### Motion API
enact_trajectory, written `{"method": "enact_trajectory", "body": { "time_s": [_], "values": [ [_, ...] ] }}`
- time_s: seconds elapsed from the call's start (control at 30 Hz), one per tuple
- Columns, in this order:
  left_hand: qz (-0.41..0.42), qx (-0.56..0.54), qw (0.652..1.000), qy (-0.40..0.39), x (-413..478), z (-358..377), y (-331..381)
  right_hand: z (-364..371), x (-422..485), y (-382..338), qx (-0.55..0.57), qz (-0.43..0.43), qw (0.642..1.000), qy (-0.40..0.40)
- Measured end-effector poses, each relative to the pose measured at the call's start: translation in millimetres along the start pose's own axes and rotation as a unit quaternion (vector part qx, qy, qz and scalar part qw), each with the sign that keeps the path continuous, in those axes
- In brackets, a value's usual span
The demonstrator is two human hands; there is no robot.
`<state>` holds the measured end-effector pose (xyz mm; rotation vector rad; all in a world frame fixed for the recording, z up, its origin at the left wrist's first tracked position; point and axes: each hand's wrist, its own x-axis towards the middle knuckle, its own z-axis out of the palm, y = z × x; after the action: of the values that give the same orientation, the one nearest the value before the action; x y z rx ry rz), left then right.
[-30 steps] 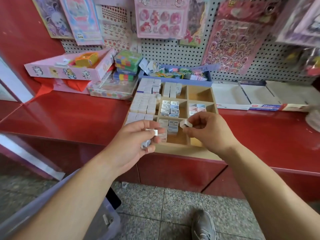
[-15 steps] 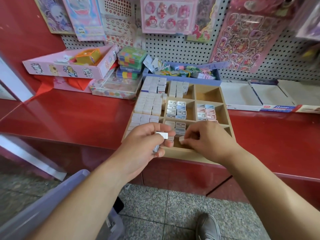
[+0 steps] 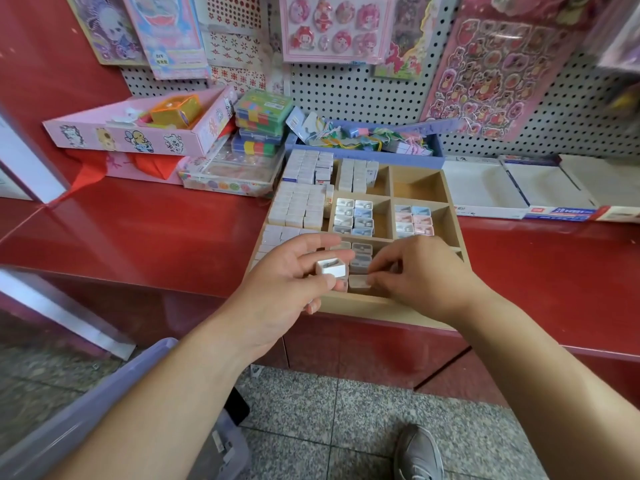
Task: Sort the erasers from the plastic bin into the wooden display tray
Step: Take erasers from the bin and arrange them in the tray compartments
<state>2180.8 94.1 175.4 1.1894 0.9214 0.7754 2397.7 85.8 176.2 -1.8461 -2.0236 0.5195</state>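
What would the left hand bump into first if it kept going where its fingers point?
Probably the right hand: the left hand, pinching a small white rectangular eraser, points straight at it over the wooden display tray. Depth is unclear.

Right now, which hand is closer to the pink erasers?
Right. The right hand is in front of the pink erasers; the left hand is farther left, holding a white eraser.

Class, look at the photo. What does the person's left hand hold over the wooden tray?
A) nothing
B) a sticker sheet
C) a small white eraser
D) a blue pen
C: the left hand grips a small white eraser between thumb and fingers, above the wooden tray.
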Motion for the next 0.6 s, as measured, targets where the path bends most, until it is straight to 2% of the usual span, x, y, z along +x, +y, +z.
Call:
{"method": "enact_trajectory", "body": {
  "time_s": [0.07,0.13,0.23,0.43,0.53,0.6],
  "values": [
    [0.001,-0.006,1.000,0.001,1,0,0,-3,-7,-2,0.079,-0.026,0.996,0.041],
    [0.000,-0.015,1.000,0.002,2,2,-1,-2,-14,-9,0.158,-0.070,0.984,0.048],
    [-0.006,-0.020,1.000,0.002,3,6,-3,8,-18,-16,0.160,-0.123,0.978,0.058],
    [-0.032,-0.021,0.999,0.002,0,11,-3,13,-13,-14,0.161,-0.127,0.974,0.093],
    [-0.060,-0.041,0.997,0.022,-1,10,-1,12,-10,-10,0.175,-0.081,0.977,0.090],
    [-0.068,-0.034,0.997,0.015,-2,7,3,10,-7,-4,0.139,-0.043,0.985,0.088]
  ]
}}
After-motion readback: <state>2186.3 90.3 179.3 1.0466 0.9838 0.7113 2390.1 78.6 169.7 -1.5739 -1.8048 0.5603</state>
